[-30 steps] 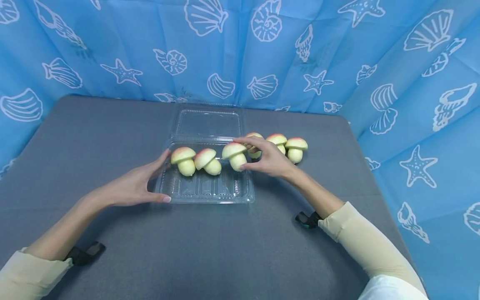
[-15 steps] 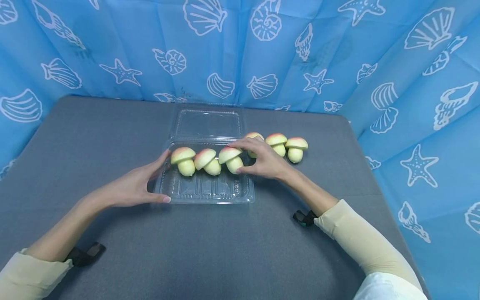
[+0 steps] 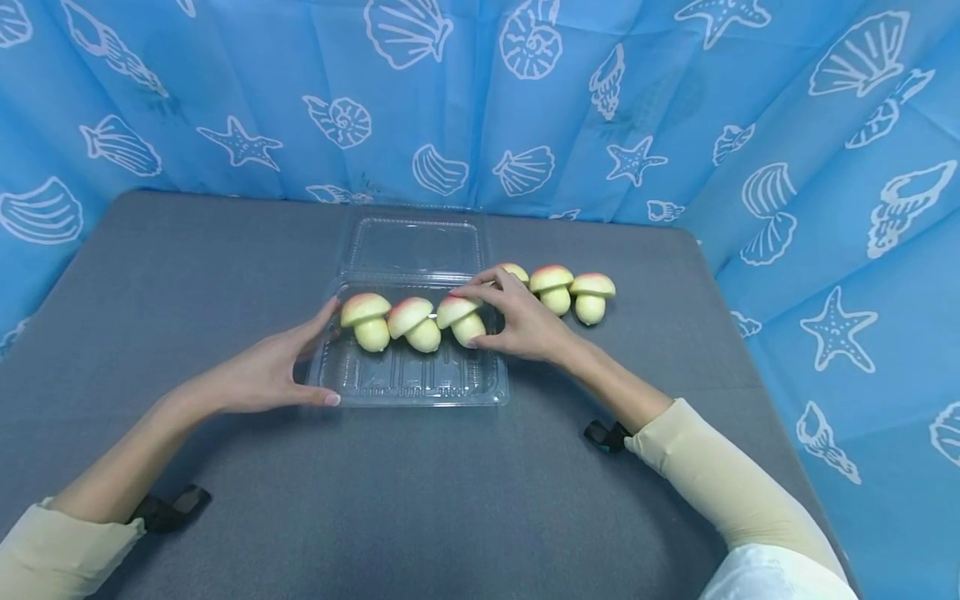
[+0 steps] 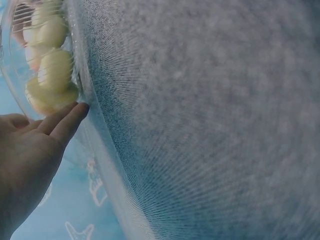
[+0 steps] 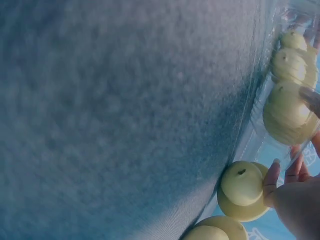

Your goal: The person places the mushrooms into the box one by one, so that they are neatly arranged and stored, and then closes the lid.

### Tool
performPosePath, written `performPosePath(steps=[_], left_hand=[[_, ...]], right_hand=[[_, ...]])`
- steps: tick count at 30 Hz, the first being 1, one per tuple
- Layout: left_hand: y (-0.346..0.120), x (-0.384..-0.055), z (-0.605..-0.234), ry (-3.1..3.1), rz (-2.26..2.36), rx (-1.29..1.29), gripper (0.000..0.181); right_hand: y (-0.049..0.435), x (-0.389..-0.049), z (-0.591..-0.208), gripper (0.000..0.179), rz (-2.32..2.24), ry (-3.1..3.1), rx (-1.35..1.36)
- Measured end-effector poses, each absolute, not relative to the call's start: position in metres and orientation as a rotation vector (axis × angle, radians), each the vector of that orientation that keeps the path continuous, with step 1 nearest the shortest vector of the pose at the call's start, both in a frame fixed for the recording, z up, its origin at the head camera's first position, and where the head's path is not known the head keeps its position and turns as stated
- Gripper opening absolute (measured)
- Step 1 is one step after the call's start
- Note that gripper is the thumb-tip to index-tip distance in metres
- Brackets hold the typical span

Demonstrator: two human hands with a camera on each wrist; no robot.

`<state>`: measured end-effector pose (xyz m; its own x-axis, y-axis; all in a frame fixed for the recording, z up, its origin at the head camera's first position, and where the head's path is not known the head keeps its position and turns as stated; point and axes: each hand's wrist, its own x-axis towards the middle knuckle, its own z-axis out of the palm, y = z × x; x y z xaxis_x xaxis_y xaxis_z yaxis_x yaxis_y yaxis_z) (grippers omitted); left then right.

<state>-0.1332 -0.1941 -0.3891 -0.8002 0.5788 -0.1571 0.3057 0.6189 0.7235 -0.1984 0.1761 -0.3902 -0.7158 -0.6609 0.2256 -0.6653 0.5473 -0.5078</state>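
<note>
In the head view, a transparent hinged plastic box (image 3: 412,396) lies with its lid folded back. Across its base sit a toy mushroom (image 3: 371,333) at the left and another toy mushroom (image 3: 424,335) in the middle, both pale yellow with red-tinged caps. My right hand (image 3: 517,321) pinches a third toy mushroom (image 3: 468,328) inside the right part of the box, thumb at the stem and a finger at the cap. My left hand (image 3: 281,367) rests at the box's left side, its fingers straight and its thumb by the front corner. The left wrist view shows these fingertips (image 4: 82,107) against the box wall.
Several toy mushrooms stand in a row on the grey table (image 3: 420,500) right of the box, including one (image 3: 553,290) and the outermost one (image 3: 592,298). My right hand partly hides the nearest. A blue shell-print curtain (image 3: 480,100) hangs behind and at the right.
My right hand has moved left and slightly down, bringing the third toy mushroom close beside the middle one. Its upper fingers have shifted during the last half second. The left hand stays put.
</note>
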Motion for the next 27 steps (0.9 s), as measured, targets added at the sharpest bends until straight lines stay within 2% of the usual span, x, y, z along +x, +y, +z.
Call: performPosePath(steps=[11,20,27], left_hand=[[-0.193,-0.133,-0.390,2.471,0.996,0.710,0.126],[-0.194,-0.133,-0.388,2.491,0.967,0.715,0.124],[-0.193,-0.134,-0.390,2.497,0.950,0.709,0.124]], right_hand=[[0.177,-0.199,-0.388,0.070,0.899,-2.833,1.149],[0.183,-0.200,-0.382,0.057,1.018,-2.808,1.130],[0.193,-0.201,-0.376,0.053,1.144,-2.730,1.137]])
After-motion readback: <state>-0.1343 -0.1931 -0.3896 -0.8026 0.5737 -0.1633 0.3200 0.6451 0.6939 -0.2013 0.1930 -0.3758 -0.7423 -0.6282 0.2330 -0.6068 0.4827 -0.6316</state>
